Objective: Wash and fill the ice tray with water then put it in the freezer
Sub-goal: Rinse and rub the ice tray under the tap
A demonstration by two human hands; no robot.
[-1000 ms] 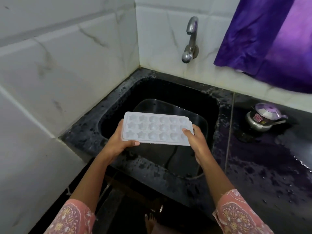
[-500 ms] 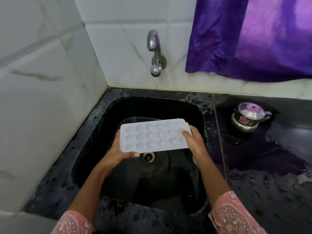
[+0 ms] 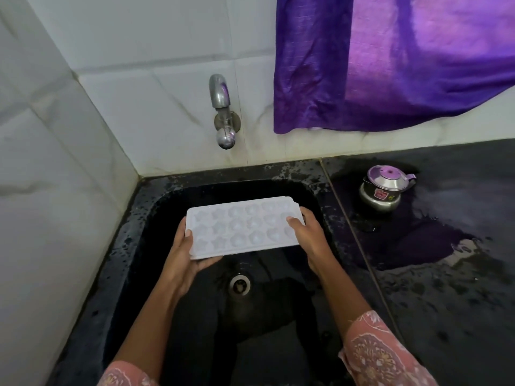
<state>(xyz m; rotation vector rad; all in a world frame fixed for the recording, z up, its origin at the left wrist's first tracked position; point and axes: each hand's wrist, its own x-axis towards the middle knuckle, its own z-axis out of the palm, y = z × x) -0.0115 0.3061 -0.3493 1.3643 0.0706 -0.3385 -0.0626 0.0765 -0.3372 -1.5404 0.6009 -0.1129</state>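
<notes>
- Where the white tiled walls [image 3: 83,135] meet in a corner, a black sink [image 3: 133,246] is sunk into a wet black counter [image 3: 446,274], which runs off to the right.
- A purple cloth [image 3: 390,65] hangs against the back wall above the counter, to the right of the tap.
- The white ice tray [image 3: 242,227] is held over the sink basin, hollows up, with its right end a little higher. Half a second ago its near edge sat right over the drain; now it is further back, toward the tap.
- The left hand [image 3: 184,260] grips the tray's left end, thumb on the rim and fingers curled beneath. The right hand [image 3: 309,238] clasps the right end, with fingers over the top edge.
- The steel tap [image 3: 223,112] sticks out of the back wall above the tray; no water runs from it.
- A small lidded steel pot [image 3: 386,188] stands on the counter, well apart from the tray. It carries a red sticker, too small to read.
- The drain [image 3: 239,284] lies uncovered between the forearms.
</notes>
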